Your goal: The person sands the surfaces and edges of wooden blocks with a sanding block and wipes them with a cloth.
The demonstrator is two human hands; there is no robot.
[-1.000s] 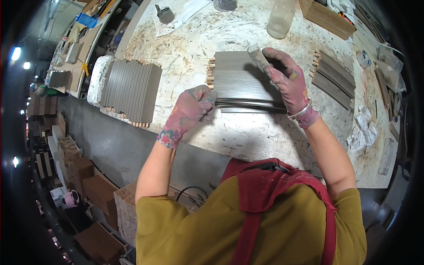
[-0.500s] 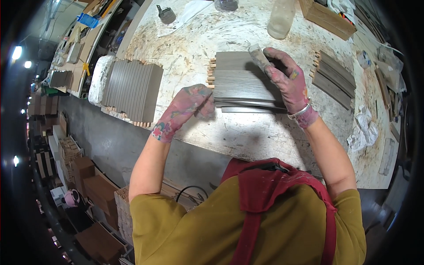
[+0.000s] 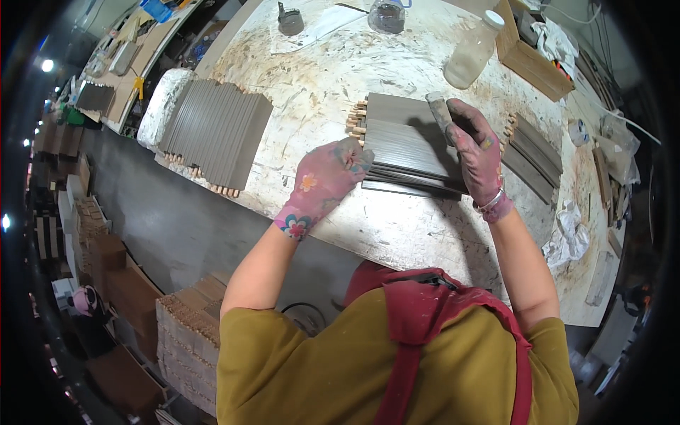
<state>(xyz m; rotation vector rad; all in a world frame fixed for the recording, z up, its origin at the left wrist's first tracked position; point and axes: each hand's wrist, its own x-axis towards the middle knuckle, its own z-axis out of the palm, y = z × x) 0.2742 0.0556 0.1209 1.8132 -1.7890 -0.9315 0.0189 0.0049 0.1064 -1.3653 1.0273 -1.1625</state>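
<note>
A stack of grey-brown wooden boards (image 3: 404,145) with dowel pegs at the left end lies on the paint-stained worktable (image 3: 397,227). My left hand (image 3: 326,177), in a pink flowered glove, rests closed at the stack's near-left corner, touching the boards. My right hand (image 3: 476,152), in a stained glove, grips a small grey block (image 3: 439,112) and presses it on the stack's right side.
A row of upright grey boards (image 3: 216,131) leans against a white foam block (image 3: 161,106) at left. More boards (image 3: 531,152) lie at right. A plastic bottle (image 3: 474,49), a jar (image 3: 386,15), a wooden box (image 3: 531,60) and crumpled rags (image 3: 567,230) stand around. Stacked panels (image 3: 188,340) sit below the table.
My left hand slid left and down off the top of the stack to its near-left corner. My right hand has stayed on the stack's right side.
</note>
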